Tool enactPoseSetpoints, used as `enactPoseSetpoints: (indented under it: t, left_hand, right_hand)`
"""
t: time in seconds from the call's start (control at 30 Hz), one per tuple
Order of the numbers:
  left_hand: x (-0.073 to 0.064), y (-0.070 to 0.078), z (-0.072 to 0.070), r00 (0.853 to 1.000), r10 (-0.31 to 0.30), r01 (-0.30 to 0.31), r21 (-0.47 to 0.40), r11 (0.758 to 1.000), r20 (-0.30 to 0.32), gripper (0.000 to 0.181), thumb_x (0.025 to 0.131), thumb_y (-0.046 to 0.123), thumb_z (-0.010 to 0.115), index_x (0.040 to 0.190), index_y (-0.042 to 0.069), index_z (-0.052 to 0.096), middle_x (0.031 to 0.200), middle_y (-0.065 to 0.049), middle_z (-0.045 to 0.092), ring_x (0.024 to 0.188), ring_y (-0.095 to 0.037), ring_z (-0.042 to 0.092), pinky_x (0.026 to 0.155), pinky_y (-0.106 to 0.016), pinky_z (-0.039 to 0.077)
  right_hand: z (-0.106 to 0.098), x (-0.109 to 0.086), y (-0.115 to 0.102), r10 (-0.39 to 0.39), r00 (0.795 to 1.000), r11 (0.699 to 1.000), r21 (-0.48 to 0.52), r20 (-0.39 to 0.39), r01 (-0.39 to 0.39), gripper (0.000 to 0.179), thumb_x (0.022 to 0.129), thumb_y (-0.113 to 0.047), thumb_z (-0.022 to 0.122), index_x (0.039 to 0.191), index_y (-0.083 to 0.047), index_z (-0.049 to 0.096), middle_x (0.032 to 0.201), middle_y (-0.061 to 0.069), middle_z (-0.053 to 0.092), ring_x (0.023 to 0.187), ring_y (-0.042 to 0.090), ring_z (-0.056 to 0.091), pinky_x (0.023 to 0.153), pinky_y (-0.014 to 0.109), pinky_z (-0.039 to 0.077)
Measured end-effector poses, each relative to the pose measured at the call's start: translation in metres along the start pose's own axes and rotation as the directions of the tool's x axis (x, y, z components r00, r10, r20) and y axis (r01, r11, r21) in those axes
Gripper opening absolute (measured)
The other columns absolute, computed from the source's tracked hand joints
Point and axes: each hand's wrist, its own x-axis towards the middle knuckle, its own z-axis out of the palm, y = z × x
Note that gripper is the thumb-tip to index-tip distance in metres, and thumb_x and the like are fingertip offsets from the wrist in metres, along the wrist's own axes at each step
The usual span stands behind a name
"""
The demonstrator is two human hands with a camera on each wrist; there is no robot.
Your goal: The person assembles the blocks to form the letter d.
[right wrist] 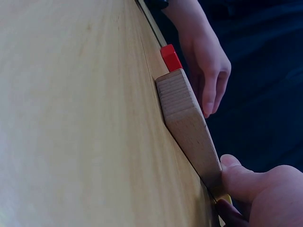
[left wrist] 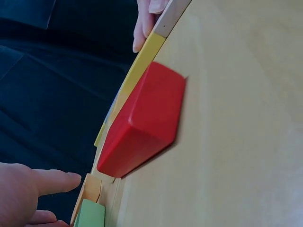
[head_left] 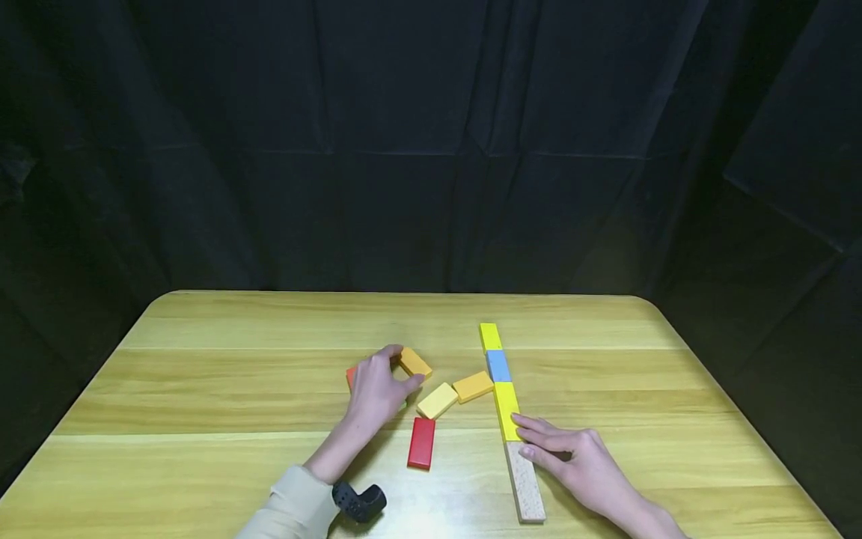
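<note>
A straight row of blocks runs away from the near side: a speckled plain wooden block (head_left: 527,490), a yellow block (head_left: 505,404), a blue block (head_left: 498,365) and a smaller yellow block (head_left: 490,337). My right hand (head_left: 586,464) rests against the row where plain wood meets yellow, its fingertips on both blocks. Over the loose blocks, my left hand (head_left: 378,389) reaches with fingers and thumb spread near an orange block (head_left: 415,362). A green block (left wrist: 90,215) lies beneath that hand, mostly hidden in the head view.
A red block (head_left: 421,443) lies between the hands. Pale yellow (head_left: 438,400) and orange (head_left: 474,387) blocks lie left of the row. An orange-red block (head_left: 350,376) peeks out behind the left hand. Dark cloth (head_left: 404,150) hangs behind the wooden table (head_left: 202,389).
</note>
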Motion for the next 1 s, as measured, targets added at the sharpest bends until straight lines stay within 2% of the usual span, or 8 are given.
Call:
enactPoseSetpoints:
  t: [0.3, 0.53, 0.77, 1.0]
  left_hand:
    - [0.0055, -0.0013, 0.0019, 0.998, -0.051, 0.050, 0.008, 0.999, 0.022, 0.062, 0.073, 0.018, 0.089, 0.125, -0.005, 0.063, 0.118, -0.021, 0.070, 0.110, -0.032, 0.066, 0.091, -0.044, 0.057]
    - [0.0059, -0.0019, 0.0017, 0.997, -0.073, 0.073, 0.013, 0.997, 0.021, 0.064, 0.071, 0.016, 0.090, 0.126, -0.003, 0.064, 0.117, -0.019, 0.071, 0.110, -0.033, 0.067, 0.093, -0.044, 0.056]
    - [0.0074, -0.0044, 0.0027, 0.998, -0.060, 0.060, -0.011, 0.998, 0.031, 0.062, 0.073, 0.015, 0.089, 0.126, -0.004, 0.063, 0.117, -0.019, 0.070, 0.110, -0.032, 0.067, 0.093, -0.042, 0.056]
    - [0.0070, -0.0043, 0.0008, 0.996, -0.071, 0.073, -0.037, 0.997, 0.058, 0.061, 0.075, 0.017, 0.087, 0.127, -0.003, 0.063, 0.117, -0.018, 0.070, 0.111, -0.031, 0.066, 0.094, -0.043, 0.056]
  right_hand:
    - [-0.0009, -0.0006, -0.0008, 0.012, 1.000, 1.000, -0.014, -0.003, -0.012, 0.029, 0.090, -0.033, 0.074, 0.115, -0.020, 0.076, 0.128, -0.014, 0.066, 0.120, 0.020, 0.063, 0.099, 0.036, 0.052]
    - [-0.0019, -0.0004, -0.0008, 0.016, 1.000, 1.000, -0.014, -0.002, -0.016, 0.029, 0.089, -0.033, 0.074, 0.115, -0.020, 0.076, 0.128, -0.014, 0.066, 0.121, 0.021, 0.063, 0.100, 0.032, 0.051]
    - [-0.0032, -0.0009, -0.0006, 0.020, 1.000, 1.000, -0.020, -0.002, -0.020, 0.029, 0.089, -0.034, 0.074, 0.115, -0.020, 0.076, 0.128, -0.014, 0.066, 0.120, 0.022, 0.063, 0.099, 0.038, 0.053]
    - [-0.0040, -0.0009, 0.0002, 0.010, 1.000, 1.000, -0.014, 0.004, -0.010, 0.029, 0.090, -0.033, 0.074, 0.115, -0.020, 0.076, 0.129, -0.015, 0.065, 0.121, 0.022, 0.062, 0.099, 0.038, 0.052]
